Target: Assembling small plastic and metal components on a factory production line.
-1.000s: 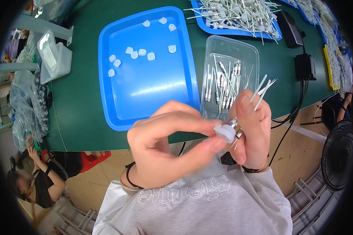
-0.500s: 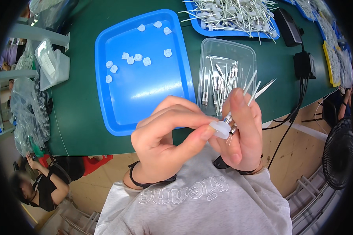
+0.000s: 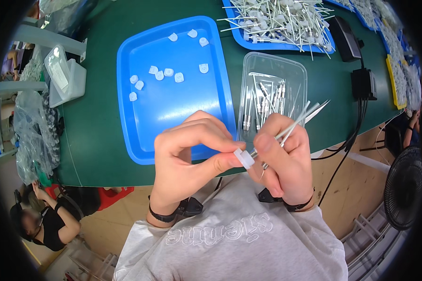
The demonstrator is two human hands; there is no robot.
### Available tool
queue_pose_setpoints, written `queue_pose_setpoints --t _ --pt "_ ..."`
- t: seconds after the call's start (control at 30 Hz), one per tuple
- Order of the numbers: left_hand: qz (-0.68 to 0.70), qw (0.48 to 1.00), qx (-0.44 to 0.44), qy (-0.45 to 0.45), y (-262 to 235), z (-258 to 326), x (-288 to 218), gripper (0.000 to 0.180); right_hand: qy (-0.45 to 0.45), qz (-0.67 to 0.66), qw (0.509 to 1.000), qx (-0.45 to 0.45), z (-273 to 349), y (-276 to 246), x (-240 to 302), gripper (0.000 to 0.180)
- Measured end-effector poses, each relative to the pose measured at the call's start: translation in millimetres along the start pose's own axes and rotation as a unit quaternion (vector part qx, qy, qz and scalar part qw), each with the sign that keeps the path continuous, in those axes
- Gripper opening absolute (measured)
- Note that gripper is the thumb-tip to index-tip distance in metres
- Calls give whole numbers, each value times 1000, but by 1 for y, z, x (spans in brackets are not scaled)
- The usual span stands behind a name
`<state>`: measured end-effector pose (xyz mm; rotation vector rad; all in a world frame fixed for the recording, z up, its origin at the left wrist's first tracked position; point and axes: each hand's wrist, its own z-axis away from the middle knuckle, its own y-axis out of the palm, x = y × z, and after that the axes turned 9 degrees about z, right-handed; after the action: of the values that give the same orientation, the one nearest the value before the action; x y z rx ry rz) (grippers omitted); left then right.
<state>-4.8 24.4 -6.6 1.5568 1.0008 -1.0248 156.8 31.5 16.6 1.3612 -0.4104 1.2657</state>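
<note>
My left hand (image 3: 192,159) pinches a small white plastic cap (image 3: 244,158) between thumb and fingertips. My right hand (image 3: 286,157) is closed round two thin white rods with metal ends (image 3: 293,125), held at a slant. One metal end points at the cap's side; whether it touches is hard to tell. From the other end, fine wires stick out below. Past my right hand, a silver pointed tool tip (image 3: 317,112) shows; whether that hand grips it is hidden. Beyond my hands, a clear plastic box (image 3: 274,63) holds more metal-ended rods (image 3: 267,103).
A blue tray (image 3: 173,126) with several white caps (image 3: 179,77) lies at left. Far off, another blue tray (image 3: 272,46) is heaped with capped rods. Black boxes with cables (image 3: 364,84) stand at right. A white container (image 3: 70,86) sits far left. Another person (image 3: 51,218) is at lower left.
My left hand has drawn the cap a little left and turned it. In my right hand the rods lean over more, and the cap no longer covers the metal end.
</note>
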Motion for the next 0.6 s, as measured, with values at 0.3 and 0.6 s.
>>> queue_pose_setpoints --t 0.3,0.6 --pt "36 997 66 -12 -2 3 -5 15 62 78 990 101 4 -6 14 18" --pt "-327 935 -128 -46 -22 -5 1 27 11 260 962 -84 -46 -45 65 24"
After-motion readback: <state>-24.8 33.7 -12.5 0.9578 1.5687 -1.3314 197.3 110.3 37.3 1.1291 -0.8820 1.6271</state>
